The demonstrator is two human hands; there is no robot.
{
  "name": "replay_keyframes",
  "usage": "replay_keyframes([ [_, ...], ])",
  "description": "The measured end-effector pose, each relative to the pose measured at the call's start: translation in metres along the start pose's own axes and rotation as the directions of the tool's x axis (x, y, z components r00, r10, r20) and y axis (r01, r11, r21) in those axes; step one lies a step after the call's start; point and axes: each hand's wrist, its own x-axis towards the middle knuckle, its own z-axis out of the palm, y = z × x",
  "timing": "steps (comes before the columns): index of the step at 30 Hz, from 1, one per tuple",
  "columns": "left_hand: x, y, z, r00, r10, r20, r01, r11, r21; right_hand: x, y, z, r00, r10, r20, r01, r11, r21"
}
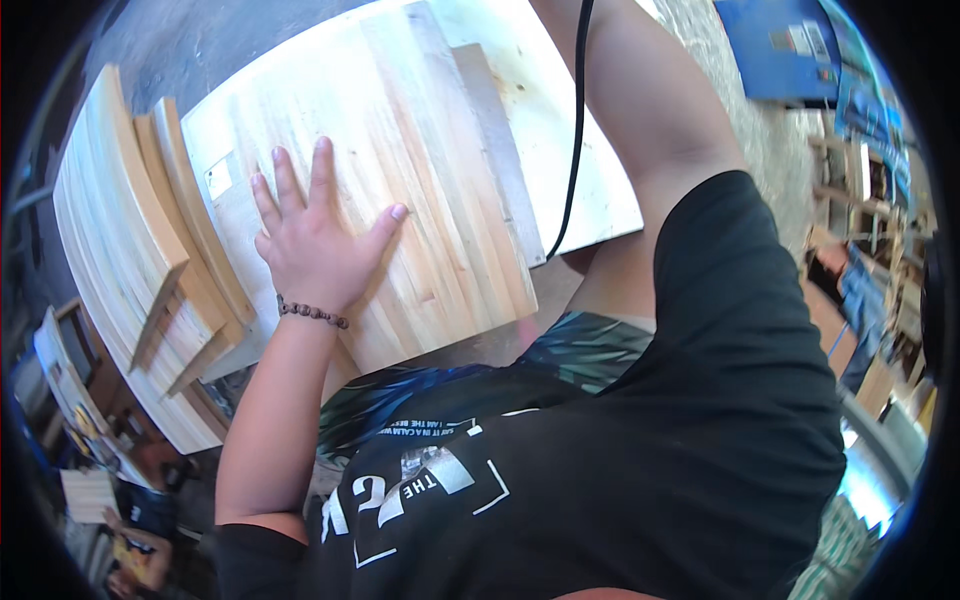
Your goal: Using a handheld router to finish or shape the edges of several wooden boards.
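My left hand [315, 240] lies flat on a pale, glued-up wooden panel [440, 190], fingers spread and thumb out to the side. A dark beaded bracelet [312, 312] circles that wrist. The panel rests on a white board [600, 205], with a greyish flat strip [490, 110] showing along its right side. My right forearm [630, 70] reaches forward past the top edge of the picture, so the right hand is out of sight. A black cable [579, 110] hangs down beside that forearm, across the white board.
Left of the panel stand several wooden boards [115, 230], close to my left forearm. At the far right are a blue container [780, 50] and a pile of wood pieces [880, 250]. Another person [140, 560] is at the lower left, near a small wooden panel [88, 496].
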Motion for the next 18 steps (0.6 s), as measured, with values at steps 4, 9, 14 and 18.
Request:
replay_keyframes([
  [4,-0.001,0.003,0.001,1.000,0.008,-0.017,-0.007,1.000,0.029,-0.025,-0.017,-0.055,0.999,0.002,-0.038,-0.004,0.999,-0.035],
  [9,0.000,-0.001,0.008,0.998,0.032,-0.061,-0.031,0.999,0.006,-0.087,-0.043,-0.119,0.992,-0.042,-0.121,0.035,0.998,-0.059],
  [14,0.004,-0.011,0.019,0.989,0.109,-0.103,-0.106,0.994,0.036,-0.166,-0.075,-0.193,0.987,0.129,-0.097,-0.131,0.991,-0.006],
  [18,0.008,-0.007,0.012,0.991,0.135,-0.007,-0.133,0.987,0.084,-0.202,-0.084,-0.229,0.984,0.086,-0.157,-0.085,0.996,0.012],
])
